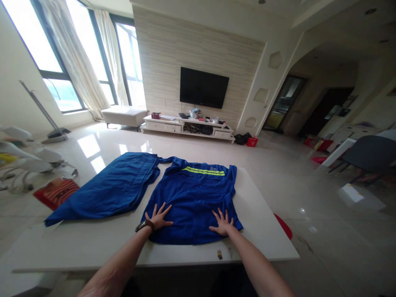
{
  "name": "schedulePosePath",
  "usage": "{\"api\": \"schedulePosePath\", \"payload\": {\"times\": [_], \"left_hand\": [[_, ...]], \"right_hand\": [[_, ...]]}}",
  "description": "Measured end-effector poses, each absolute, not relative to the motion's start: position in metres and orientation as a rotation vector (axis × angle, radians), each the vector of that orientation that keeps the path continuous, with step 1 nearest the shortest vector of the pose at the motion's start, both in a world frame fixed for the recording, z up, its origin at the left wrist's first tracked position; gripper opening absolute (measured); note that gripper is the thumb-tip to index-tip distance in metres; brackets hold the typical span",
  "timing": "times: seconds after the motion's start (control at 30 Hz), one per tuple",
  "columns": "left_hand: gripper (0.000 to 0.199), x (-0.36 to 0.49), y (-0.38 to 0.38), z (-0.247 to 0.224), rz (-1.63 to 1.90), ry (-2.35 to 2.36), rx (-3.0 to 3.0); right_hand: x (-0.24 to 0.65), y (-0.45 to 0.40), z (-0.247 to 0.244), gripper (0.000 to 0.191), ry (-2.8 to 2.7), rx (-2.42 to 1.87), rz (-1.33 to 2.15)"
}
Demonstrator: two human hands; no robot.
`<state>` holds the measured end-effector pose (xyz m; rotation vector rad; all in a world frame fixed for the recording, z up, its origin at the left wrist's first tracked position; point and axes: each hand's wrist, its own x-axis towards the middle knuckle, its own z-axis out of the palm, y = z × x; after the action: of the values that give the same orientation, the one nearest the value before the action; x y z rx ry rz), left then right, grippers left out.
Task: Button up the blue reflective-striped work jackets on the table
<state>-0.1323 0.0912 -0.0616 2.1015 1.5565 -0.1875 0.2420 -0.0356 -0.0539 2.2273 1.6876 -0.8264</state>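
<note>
A blue jacket (192,194) with two yellow-green stripes lies spread on a white table (262,231). My left hand (159,216) rests flat on its lower left part, fingers spread, with a dark watch (144,225) on the wrist. On the lower right part of the same garment lies my right hand (222,222), also flat with the fingers apart. To the left is another blue garment (111,187), laid out in layers; its far corner meets the jacket's upper left side. Both hands press on cloth and grip nothing.
Two small items, one a colourful sticker-like piece (219,254), lie near the table's front edge. A red stool (283,225) shows past the right edge. A red striped bag (57,193) is beyond the left side. Farther back stand a TV cabinet (163,126) and a bench (123,115).
</note>
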Motion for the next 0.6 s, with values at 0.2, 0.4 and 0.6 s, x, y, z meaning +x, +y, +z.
{"api": "schedulePosePath", "payload": {"times": [0.2, 0.4, 0.6], "left_hand": [[0.097, -0.122, 0.055, -0.039, -0.091, 1.606, 2.130], [0.046, -0.058, 0.034, -0.023, 0.375, 1.480, 2.003], [0.024, -0.011, 0.032, -0.007, 0.646, 1.075, 1.833]], "right_hand": [[0.205, -0.059, -0.016, 0.094, 1.784, 2.252, -0.795], [0.149, -0.049, -0.006, 0.072, 2.183, 1.847, -0.934], [0.101, -0.027, -0.018, 0.094, 2.082, 1.561, -0.822]]}}
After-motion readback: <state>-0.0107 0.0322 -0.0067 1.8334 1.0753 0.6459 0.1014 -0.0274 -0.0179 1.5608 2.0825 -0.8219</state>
